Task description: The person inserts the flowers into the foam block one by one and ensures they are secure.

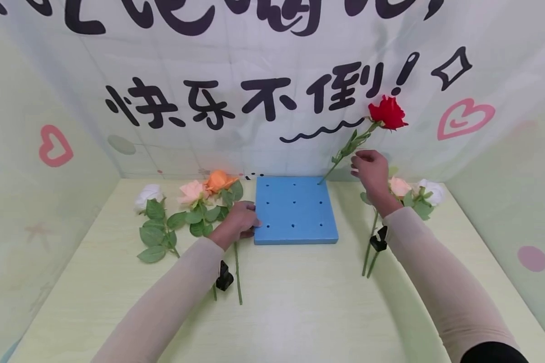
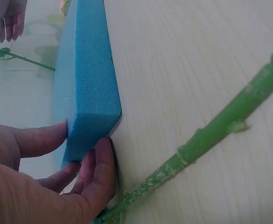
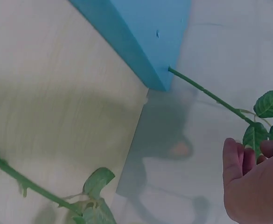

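Note:
A blue foam block (image 1: 281,217) with rows of small holes lies on the table against the back wall. A red rose (image 1: 388,113) stands in its back right hole, leaning right, its green stem (image 3: 206,92) entering near the corner. My left hand (image 1: 240,219) grips the block's left edge, thumb on top and fingers curled against the side, as the left wrist view shows. Beside the rose's leaves (image 1: 350,145), my right hand (image 1: 372,171) hangs with loosely bent fingers, a gap between it and the stem in the head view.
Left of the block lie a white rose (image 1: 149,196), a pink rose (image 1: 193,192) and an orange rose (image 1: 220,180). To the right, another pink rose (image 1: 399,186) and white rose (image 1: 431,192) lie partly behind my right arm. A printed cloth (image 1: 200,146) hangs behind.

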Demonstrator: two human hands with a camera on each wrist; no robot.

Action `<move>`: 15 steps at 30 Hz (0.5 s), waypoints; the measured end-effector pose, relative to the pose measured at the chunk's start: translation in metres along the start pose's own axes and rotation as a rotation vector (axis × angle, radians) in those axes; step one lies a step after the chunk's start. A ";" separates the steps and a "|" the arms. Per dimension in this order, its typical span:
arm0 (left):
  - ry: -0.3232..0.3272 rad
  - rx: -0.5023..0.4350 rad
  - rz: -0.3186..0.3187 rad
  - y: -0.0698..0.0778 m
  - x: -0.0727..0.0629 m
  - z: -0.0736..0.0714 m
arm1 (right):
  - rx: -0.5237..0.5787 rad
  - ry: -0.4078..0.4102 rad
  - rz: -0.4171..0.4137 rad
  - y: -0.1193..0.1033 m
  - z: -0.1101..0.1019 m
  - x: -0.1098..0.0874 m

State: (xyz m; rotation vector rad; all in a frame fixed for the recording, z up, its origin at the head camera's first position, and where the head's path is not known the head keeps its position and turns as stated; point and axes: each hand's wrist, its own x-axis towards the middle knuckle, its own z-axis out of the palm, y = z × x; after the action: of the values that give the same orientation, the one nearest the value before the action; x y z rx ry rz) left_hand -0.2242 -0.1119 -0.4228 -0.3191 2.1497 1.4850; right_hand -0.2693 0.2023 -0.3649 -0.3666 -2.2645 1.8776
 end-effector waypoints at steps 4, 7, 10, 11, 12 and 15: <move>0.005 0.001 -0.007 0.000 -0.001 -0.001 | -0.043 -0.033 0.028 0.000 -0.013 -0.006; 0.004 0.007 -0.009 0.000 -0.001 -0.002 | -0.062 -0.061 0.044 0.004 -0.023 -0.009; -0.002 0.009 -0.004 -0.001 -0.001 -0.003 | -0.086 -0.077 0.059 0.010 -0.033 -0.010; -0.004 0.007 -0.002 -0.001 -0.001 -0.002 | -0.100 -0.082 0.062 0.012 -0.036 -0.011; -0.004 0.004 -0.001 -0.001 0.000 -0.002 | -0.112 -0.088 0.067 0.014 -0.039 -0.011; -0.004 -0.002 0.000 0.000 0.001 -0.002 | -0.159 -0.106 0.077 0.018 -0.047 -0.012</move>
State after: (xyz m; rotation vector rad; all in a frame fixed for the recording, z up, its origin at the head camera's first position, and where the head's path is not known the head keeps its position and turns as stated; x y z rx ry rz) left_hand -0.2251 -0.1140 -0.4229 -0.3169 2.1445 1.4870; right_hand -0.2426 0.2455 -0.3736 -0.3904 -2.5127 1.7968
